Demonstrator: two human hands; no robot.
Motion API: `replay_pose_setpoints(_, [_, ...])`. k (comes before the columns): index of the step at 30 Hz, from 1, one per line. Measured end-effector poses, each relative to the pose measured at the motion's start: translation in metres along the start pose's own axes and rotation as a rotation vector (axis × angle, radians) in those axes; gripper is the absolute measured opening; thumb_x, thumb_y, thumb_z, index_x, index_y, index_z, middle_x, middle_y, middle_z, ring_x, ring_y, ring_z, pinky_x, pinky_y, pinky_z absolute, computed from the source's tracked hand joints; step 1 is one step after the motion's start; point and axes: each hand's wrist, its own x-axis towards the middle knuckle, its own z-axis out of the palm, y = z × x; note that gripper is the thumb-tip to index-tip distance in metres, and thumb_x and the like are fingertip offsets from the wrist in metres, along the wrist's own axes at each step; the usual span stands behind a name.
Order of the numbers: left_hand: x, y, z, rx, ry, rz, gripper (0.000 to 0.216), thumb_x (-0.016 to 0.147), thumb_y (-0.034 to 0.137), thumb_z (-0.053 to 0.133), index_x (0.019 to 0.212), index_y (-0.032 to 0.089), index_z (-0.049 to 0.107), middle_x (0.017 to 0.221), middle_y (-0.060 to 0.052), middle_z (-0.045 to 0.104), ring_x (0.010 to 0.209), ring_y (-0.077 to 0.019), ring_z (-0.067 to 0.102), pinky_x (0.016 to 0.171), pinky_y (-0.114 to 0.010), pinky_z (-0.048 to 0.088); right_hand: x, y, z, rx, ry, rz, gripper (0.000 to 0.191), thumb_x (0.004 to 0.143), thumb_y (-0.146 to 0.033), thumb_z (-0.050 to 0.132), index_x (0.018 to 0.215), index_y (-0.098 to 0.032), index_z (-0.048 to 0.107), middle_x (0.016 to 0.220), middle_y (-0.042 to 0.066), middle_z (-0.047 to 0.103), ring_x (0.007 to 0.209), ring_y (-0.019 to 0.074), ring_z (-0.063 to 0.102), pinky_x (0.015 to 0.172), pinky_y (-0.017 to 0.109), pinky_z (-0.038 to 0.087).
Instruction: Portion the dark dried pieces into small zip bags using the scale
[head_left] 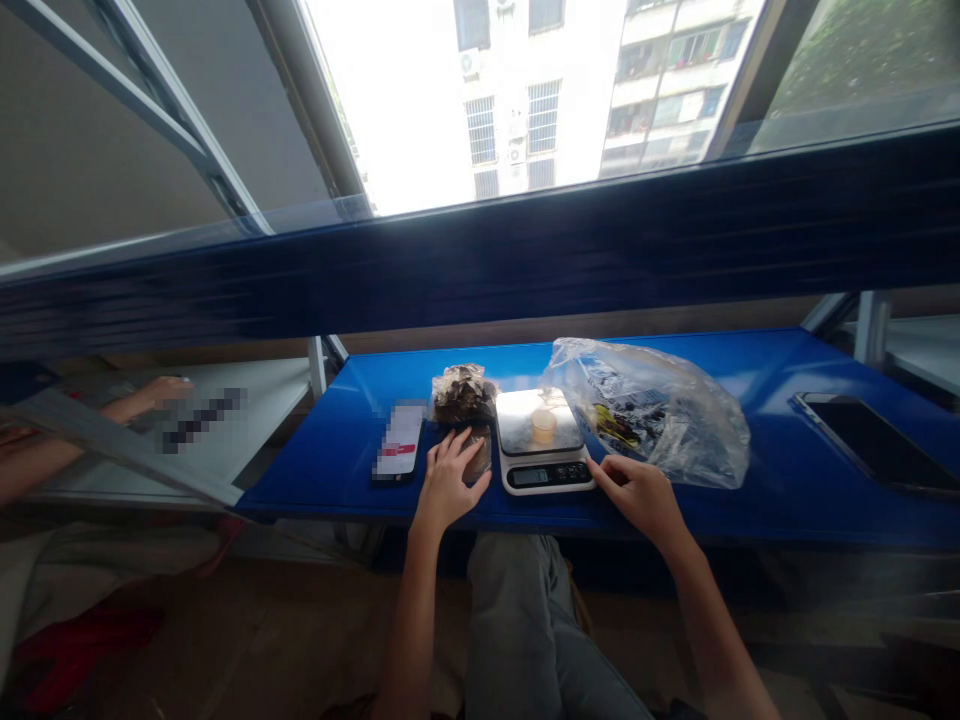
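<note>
As I view the blue table [315, 470] through the head camera, the kitchen scale [516, 425] stands near its front edge, bearing a small translucent cup [543, 430]. My left hand [447, 472] lies with fingers moderately spread over a brown packet [475, 467], beside the scale; I cannot tell whether it grips. My right hand [637, 490] is half curled, thumb and forefinger at the scale's right front corner; any hold there is unclear to me. A clear plastic bag [701, 430] lies right of the scale.
</note>
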Motion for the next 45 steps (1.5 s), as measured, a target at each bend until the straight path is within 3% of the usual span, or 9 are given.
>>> replay_pose_setpoints(12, [0.0004,0.0024,-0.0001,-0.007,0.012,-0.031,0.039,0.091,0.036,0.050,0.129,0.028,0.057,0.145,-0.006,0.048,0.137,-0.0283,0.037,0.110,-0.050,0.030,-0.0009,0.0004,-0.0013,-0.004,0.002,-0.010,0.050,0.089,-0.052,0.047,0.050,-0.020,0.048,0.047,-0.002,0.054,0.046,0.0125,0.052,0.050,0.024,0.030])
replay_pose_setpoints(22, [0.0024,0.0010,0.0025,0.007,0.014,-0.016,0.041,0.098,0.031,0.033,0.135,0.029,0.050,0.147,-0.003,0.045,0.139,-0.0240,0.034,0.111,-0.046,0.030,-0.0011,0.0001,-0.0014,0.011,0.017,-0.022,0.048,0.088,-0.050,0.048,0.050,-0.020,0.049,0.047,-0.001,0.055,0.046,0.0126,0.052,0.049,0.024,0.031])
replay_pose_setpoints(38, [0.0032,0.0011,0.0085,0.072,0.001,0.015,0.046,0.097,0.043,0.034,0.137,0.027,0.049,0.148,-0.006,0.044,0.140,-0.0262,0.032,0.112,-0.048,0.028,-0.0003,0.0007,-0.0005,-0.009,0.017,-0.011,0.049,0.088,-0.051,0.047,0.050,-0.020,0.049,0.047,-0.001,0.054,0.045,0.0122,0.051,0.049,0.024,0.030])
replay_pose_setpoints(45, [0.0026,0.0005,0.0074,0.034,0.079,-0.048,0.042,0.097,0.042,0.033,0.130,0.026,0.055,0.144,-0.008,0.049,0.138,-0.0258,0.036,0.110,-0.047,0.032,-0.0001,0.0006,-0.0006,-0.013,0.032,-0.025,0.048,0.087,-0.050,0.049,0.050,-0.020,0.050,0.046,-0.002,0.054,0.044,0.0123,0.051,0.048,0.024,0.030])
